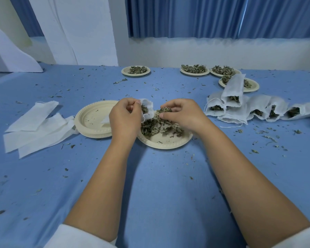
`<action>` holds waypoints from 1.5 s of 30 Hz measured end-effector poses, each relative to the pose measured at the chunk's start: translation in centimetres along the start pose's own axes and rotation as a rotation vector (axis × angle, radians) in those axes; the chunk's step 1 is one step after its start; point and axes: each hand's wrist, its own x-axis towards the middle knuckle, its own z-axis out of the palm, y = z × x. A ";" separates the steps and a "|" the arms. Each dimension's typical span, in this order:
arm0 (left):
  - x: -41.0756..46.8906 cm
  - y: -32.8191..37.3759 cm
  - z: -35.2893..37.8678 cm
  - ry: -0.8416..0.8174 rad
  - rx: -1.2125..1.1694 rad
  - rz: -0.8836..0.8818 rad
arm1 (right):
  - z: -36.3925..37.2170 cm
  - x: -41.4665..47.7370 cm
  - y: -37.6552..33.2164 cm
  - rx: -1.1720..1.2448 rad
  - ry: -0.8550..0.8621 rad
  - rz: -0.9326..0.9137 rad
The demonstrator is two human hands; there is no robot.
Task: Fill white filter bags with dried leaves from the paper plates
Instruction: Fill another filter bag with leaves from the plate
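Note:
My left hand (124,116) grips a white filter bag (147,106) by its rim and holds its mouth open above a paper plate (166,143). Some dried leaves sit inside the bag. My right hand (182,113) pinches a clump of dried leaves (164,110) just right of the bag's mouth. More dried leaves (159,127) are heaped on the plate under both hands.
A stack of empty plates (92,120) stands to the left, with flat empty bags (36,126) beyond it. Filled bags (249,108) lie in a row on the right. Three plates of leaves (194,69) are at the back right, another (135,71) at the back centre. Leaf crumbs litter the blue cloth.

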 end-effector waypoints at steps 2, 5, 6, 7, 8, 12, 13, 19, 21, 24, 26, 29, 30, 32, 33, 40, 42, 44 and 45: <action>0.0 0.0 0.0 -0.007 0.003 -0.001 | -0.5 -0.1 -0.3 0.107 0.011 0.030; -0.1 0.1 0.1 -0.021 0.019 0.003 | -0.8 -0.4 -0.7 0.277 0.016 0.056; -0.1 0.1 0.2 -0.029 0.025 0.007 | -0.8 -0.4 -0.9 0.338 0.030 0.050; -0.2 0.1 0.2 -0.037 0.031 0.010 | -0.8 -0.4 -1.0 0.409 0.053 0.044; -0.2 0.1 0.3 -0.046 0.036 0.013 | -0.7 -0.4 -1.1 0.489 0.080 0.040; -0.4 0.3 0.6 -0.079 0.029 -0.005 | 0.2 -0.2 -1.2 0.794 0.153 0.034; -0.5 0.4 0.8 -0.081 0.028 -0.006 | 0.5 -0.2 -1.3 0.844 0.158 0.030; -0.7 0.4 1.0 -0.079 -0.038 -0.027 | 2.2 -0.4 -1.3 0.788 0.138 -0.009; -0.6 0.4 1.0 -0.058 -0.080 -0.059 | 2.4 -0.5 -1.2 0.664 0.129 -0.023; -0.4 0.5 0.9 -0.030 -0.131 -0.104 | 2.5 -0.8 -1.1 0.479 0.130 -0.043; -0.4 0.6 0.9 -0.030 -0.147 -0.120 | 2.4 -0.9 -1.0 0.355 0.121 -0.070; -0.4 0.6 0.8 -0.019 -0.157 -0.135 | 2.3 -1.0 -1.0 0.288 0.107 -0.126; -0.4 0.6 0.8 -0.014 -0.159 -0.140 | 2.2 -1.0 -1.0 0.283 0.109 -0.146; -0.3 0.6 0.8 -0.005 -0.155 -0.144 | 2.0 -0.9 -1.0 0.277 0.108 -0.175; -0.3 0.6 0.8 -0.001 -0.152 -0.144 | 1.9 -0.9 -0.9 0.275 0.094 -0.184; -0.5 0.6 0.7 -0.022 -0.112 -0.099 | 1.9 -0.6 -0.5 0.228 0.013 -0.138; -0.6 0.7 0.7 -0.062 -0.095 -0.077 | 2.0 -0.4 -0.2 0.187 0.026 -0.119; -0.8 0.8 0.8 -0.116 -0.069 -0.061 | 2.1 -0.3 -0.1 0.120 0.055 -0.102; -0.8 0.8 0.9 -0.142 -0.053 -0.053 | 2.1 -0.3 0.0 0.088 0.069 -0.091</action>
